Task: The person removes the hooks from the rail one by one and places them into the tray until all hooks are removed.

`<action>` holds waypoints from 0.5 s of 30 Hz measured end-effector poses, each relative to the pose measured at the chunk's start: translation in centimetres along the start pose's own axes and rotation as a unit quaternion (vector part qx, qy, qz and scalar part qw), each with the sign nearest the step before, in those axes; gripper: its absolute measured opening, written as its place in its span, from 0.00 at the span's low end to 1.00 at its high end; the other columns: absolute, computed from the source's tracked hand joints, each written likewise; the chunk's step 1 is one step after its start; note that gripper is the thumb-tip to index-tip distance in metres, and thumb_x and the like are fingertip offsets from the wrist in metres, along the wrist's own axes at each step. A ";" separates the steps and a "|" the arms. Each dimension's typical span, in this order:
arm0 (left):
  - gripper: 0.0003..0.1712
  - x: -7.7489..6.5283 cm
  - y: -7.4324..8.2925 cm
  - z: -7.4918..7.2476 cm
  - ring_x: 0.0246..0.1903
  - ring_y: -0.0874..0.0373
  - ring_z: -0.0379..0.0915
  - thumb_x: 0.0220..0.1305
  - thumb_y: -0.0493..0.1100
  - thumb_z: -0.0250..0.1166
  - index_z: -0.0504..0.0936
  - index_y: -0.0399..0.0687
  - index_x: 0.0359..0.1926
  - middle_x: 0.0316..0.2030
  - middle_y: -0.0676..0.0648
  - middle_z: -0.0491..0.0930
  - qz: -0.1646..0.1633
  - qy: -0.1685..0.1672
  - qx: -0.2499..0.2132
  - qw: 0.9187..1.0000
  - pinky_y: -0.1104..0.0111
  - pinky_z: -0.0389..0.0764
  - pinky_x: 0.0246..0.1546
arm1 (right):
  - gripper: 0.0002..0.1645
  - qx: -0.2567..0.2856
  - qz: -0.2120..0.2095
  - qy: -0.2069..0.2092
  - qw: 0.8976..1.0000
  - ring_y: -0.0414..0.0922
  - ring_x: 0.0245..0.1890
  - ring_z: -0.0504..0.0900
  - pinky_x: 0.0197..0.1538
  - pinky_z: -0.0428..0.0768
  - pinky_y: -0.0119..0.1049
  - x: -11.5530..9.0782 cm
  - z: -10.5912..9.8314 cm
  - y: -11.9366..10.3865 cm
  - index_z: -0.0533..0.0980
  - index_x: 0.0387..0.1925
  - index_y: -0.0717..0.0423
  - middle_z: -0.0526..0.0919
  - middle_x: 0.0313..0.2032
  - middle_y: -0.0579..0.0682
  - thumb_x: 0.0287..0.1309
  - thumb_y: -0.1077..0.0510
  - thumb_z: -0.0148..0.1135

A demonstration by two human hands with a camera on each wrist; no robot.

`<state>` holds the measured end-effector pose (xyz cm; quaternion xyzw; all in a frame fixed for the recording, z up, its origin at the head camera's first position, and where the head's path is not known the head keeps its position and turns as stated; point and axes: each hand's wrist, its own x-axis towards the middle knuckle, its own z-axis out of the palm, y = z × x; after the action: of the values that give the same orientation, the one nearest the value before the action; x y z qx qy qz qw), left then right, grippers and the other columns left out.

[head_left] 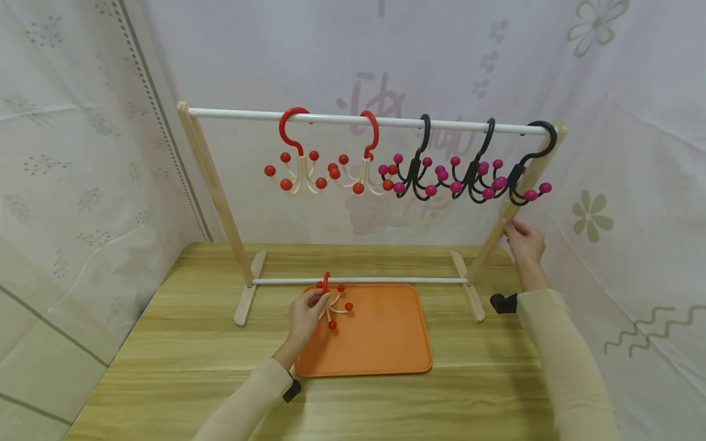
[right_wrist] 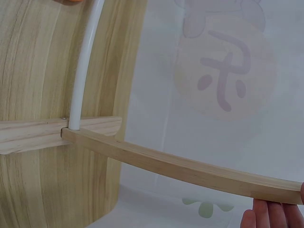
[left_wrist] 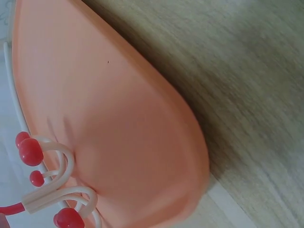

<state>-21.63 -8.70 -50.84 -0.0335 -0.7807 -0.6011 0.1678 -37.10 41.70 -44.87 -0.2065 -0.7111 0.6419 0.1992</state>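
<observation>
The red-and-cream multi-arm hook hanger (head_left: 329,306), in the head view, is above the left part of the orange tray (head_left: 380,331), its shank pinched between the left hand's (head_left: 305,315) thumb and fingers. Its hook overlaps the white lower rail (head_left: 397,281); whether they touch is hard to tell, but a careless lift could snag there. Two red-and-cream hangers (head_left: 301,165) and three black hangers with magenta balls (head_left: 415,171) hang from the upper rail (head_left: 336,119); the black ones crowd so closely that a jolt might tangle their arms.

In the left wrist view, the held hanger's curved arms splay over the tray; a loose pinch could let it twist.

In the right wrist view, the right hand (head_left: 526,244) grips the right post (head_left: 487,254), fingers and thumb on opposite sides; a sideways pull could shift the rack and set everything swinging.
</observation>
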 end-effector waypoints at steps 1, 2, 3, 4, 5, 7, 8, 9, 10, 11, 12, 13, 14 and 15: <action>0.09 0.0 -0.1 0.0 0.29 0.54 0.77 0.52 0.38 0.64 0.81 0.35 0.32 0.27 0.44 0.81 0.004 0.002 0.000 1.000 0.71 0.74 0.28 | 0.22 0.016 -0.001 0.001 1.000 0.38 0.32 0.79 0.34 0.76 0.33 1.6 -0.2 1.3 0.80 0.40 0.45 0.82 0.34 0.43 0.38 0.45 0.70; 0.08 0.0 -0.1 0.0 0.29 0.54 0.77 0.52 0.37 0.64 0.81 0.35 0.32 0.27 0.44 0.81 0.007 0.003 -0.001 1.000 0.70 0.75 0.28 | 0.21 0.031 -0.003 -0.002 0.999 0.38 0.31 0.79 0.31 0.76 0.33 2.7 -0.4 2.3 0.81 0.39 0.46 0.82 0.32 0.43 0.38 0.47 0.71; 0.08 0.0 -0.2 0.0 0.29 0.54 0.77 0.52 0.37 0.64 0.81 0.35 0.32 0.27 0.44 0.81 0.012 0.005 0.001 1.000 0.69 0.75 0.28 | 0.22 0.019 -0.001 -0.003 1.000 0.38 0.32 0.78 0.33 0.76 0.34 2.8 -0.3 2.3 0.81 0.40 0.45 0.82 0.34 0.43 0.38 0.46 0.70; 0.08 -0.1 -0.2 0.0 0.29 0.53 0.77 0.52 0.37 0.64 0.81 0.35 0.32 0.27 0.44 0.81 0.017 0.007 0.001 1.000 0.69 0.75 0.29 | 0.21 0.019 0.000 -0.006 1.000 0.38 0.33 0.78 0.36 0.75 0.36 2.8 -0.4 2.3 0.80 0.41 0.46 0.82 0.34 0.43 0.39 0.47 0.70; 0.08 -0.1 -0.3 0.0 0.29 0.53 0.77 0.51 0.37 0.65 0.81 0.35 0.32 0.27 0.44 0.81 0.022 0.007 0.000 1.000 0.68 0.76 0.29 | 0.22 0.014 0.002 -0.005 1.000 0.39 0.33 0.78 0.36 0.75 0.37 2.1 -0.3 1.6 0.80 0.41 0.47 0.82 0.35 0.44 0.40 0.47 0.70; 0.09 -0.2 -0.4 0.0 0.30 0.53 0.77 0.51 0.37 0.65 0.81 0.34 0.32 0.28 0.44 0.81 0.031 0.008 0.002 0.999 0.68 0.76 0.30 | 0.22 0.020 -0.008 -0.012 1.000 0.39 0.31 0.78 0.32 0.75 0.31 0.7 -0.1 0.5 0.81 0.40 0.49 0.82 0.34 0.45 0.38 0.48 0.71; 0.10 -0.2 -0.5 0.0 0.30 0.53 0.77 0.50 0.39 0.65 0.82 0.35 0.32 0.28 0.44 0.81 0.032 0.007 0.004 0.999 0.68 0.76 0.30 | 0.23 0.000 -0.006 -0.012 1.000 0.39 0.32 0.78 0.34 0.75 0.31 -0.8 0.1 -0.8 0.80 0.41 0.48 0.82 0.34 0.45 0.38 0.46 0.70; 0.11 -0.2 -0.5 -0.1 0.30 0.54 0.77 0.50 0.39 0.66 0.82 0.35 0.33 0.29 0.44 0.81 0.032 0.007 0.005 0.999 0.69 0.76 0.30 | 0.25 -0.020 0.001 -0.007 1.000 0.39 0.33 0.77 0.37 0.74 0.33 -2.4 0.4 -2.2 0.80 0.42 0.47 0.82 0.36 0.44 0.39 0.44 0.69; 0.12 -0.3 -0.4 -0.2 0.30 0.54 0.77 0.50 0.40 0.66 0.82 0.35 0.33 0.29 0.44 0.81 0.029 0.010 0.003 1.000 0.69 0.76 0.29 | 0.25 -0.026 0.002 -0.006 1.000 0.39 0.33 0.77 0.37 0.74 0.32 -3.6 0.5 -3.2 0.79 0.43 0.48 0.82 0.36 0.44 0.40 0.43 0.68; 0.12 -0.3 -0.3 -0.3 0.30 0.53 0.77 0.50 0.40 0.66 0.82 0.35 0.34 0.29 0.44 0.81 0.025 0.011 -0.006 1.000 0.68 0.76 0.29 | 0.27 -0.036 0.005 -0.003 0.999 0.38 0.32 0.77 0.35 0.74 0.30 -5.2 0.8 -4.6 0.79 0.44 0.50 0.82 0.35 0.44 0.40 0.43 0.68; 0.12 -0.2 -0.2 -0.4 0.30 0.54 0.77 0.50 0.40 0.66 0.82 0.35 0.35 0.30 0.44 0.81 0.024 0.014 -0.010 1.000 0.69 0.76 0.29 | 0.28 -0.034 0.009 -0.002 0.999 0.38 0.32 0.76 0.35 0.73 0.28 -6.6 0.9 -5.7 0.78 0.45 0.52 0.81 0.34 0.43 0.42 0.43 0.67; 0.13 -0.1 0.0 -0.6 0.30 0.55 0.77 0.51 0.41 0.66 0.82 0.36 0.35 0.30 0.44 0.81 0.022 0.017 -0.014 1.000 0.70 0.76 0.29 | 0.27 -0.021 0.010 -0.006 1.000 0.37 0.32 0.76 0.33 0.73 0.26 -7.6 1.0 -6.5 0.77 0.46 0.54 0.81 0.32 0.42 0.43 0.45 0.66; 0.13 0.0 0.7 -1.0 0.30 0.53 0.77 0.51 0.40 0.65 0.82 0.34 0.36 0.30 0.43 0.81 0.023 0.021 -0.022 0.999 0.71 0.76 0.29 | 0.30 -0.044 0.023 0.005 0.999 0.38 0.34 0.76 0.36 0.73 0.28 -9.1 1.3 -7.9 0.75 0.49 0.55 0.81 0.32 0.41 0.45 0.44 0.64; 0.14 0.2 1.4 -1.4 0.31 0.51 0.77 0.52 0.39 0.65 0.81 0.32 0.37 0.31 0.41 0.81 0.025 0.025 -0.027 0.999 0.73 0.75 0.29 | 0.30 -0.038 0.026 0.008 0.999 0.37 0.33 0.75 0.37 0.72 0.27 -9.8 1.4 -8.4 0.74 0.50 0.57 0.80 0.30 0.39 0.46 0.45 0.64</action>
<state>-21.11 -9.62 -49.16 -0.0425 -0.7584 -0.6185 0.2011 -29.97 34.40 -36.85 -0.2372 -0.7279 0.6178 0.1797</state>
